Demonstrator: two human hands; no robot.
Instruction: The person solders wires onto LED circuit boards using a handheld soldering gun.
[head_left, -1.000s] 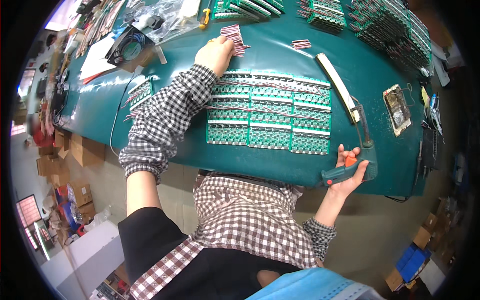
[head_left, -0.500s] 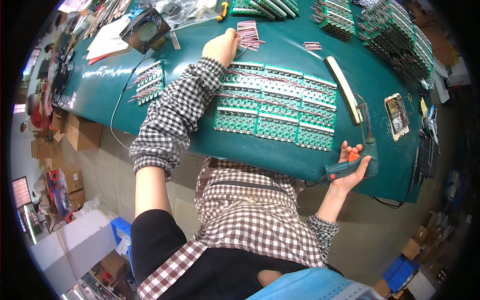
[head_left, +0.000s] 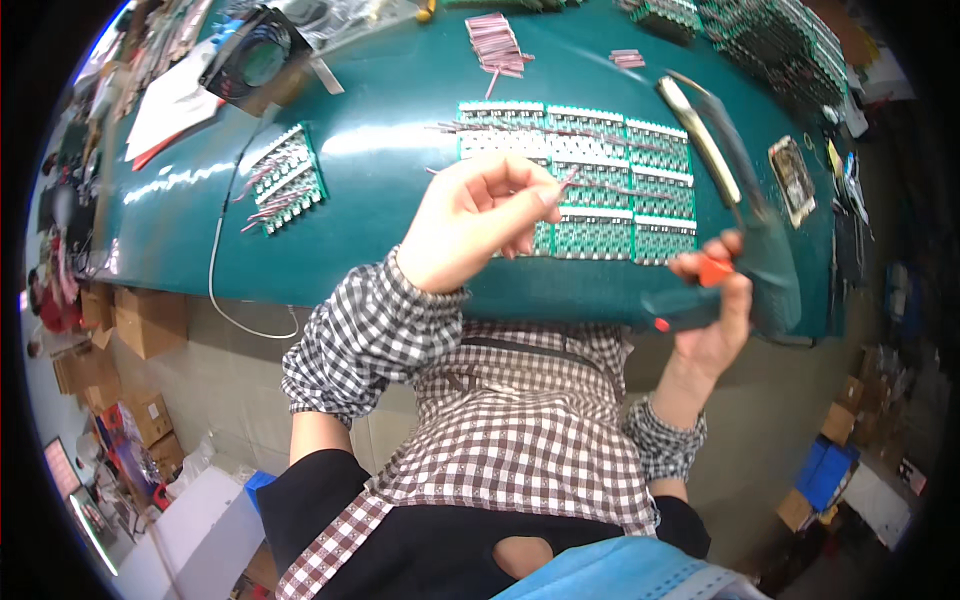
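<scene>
My left hand (head_left: 470,215) is closed in a pinch over the left part of a grid of green circuit boards (head_left: 592,240). From its fingertips sticks a short thin reddish wire (head_left: 569,180). The hand hides some of the boards beneath it. Several dark and reddish wires lie across the upper and middle rows. To the right, my right hand (head_left: 715,325) is wrapped round a dark teal soldering gun (head_left: 768,265) with an orange trigger. Motion blurs the gun, and its tip points away toward the far side. A pile of pinkish wires (head_left: 495,45) lies beyond the boards.
A smaller wired board (head_left: 287,180) lies at left, near a black fan (head_left: 258,60). A long cream bar (head_left: 703,140) and a dark-stained tray (head_left: 792,180) sit at right. Stacked boards (head_left: 780,45) rise at the far right; a few short wires (head_left: 627,59) lie before them.
My left hand has come back from the wire pile to over the boards, with a wire in its fingers. My right hand has lifted and turned the soldering gun slightly. The view has shifted.
</scene>
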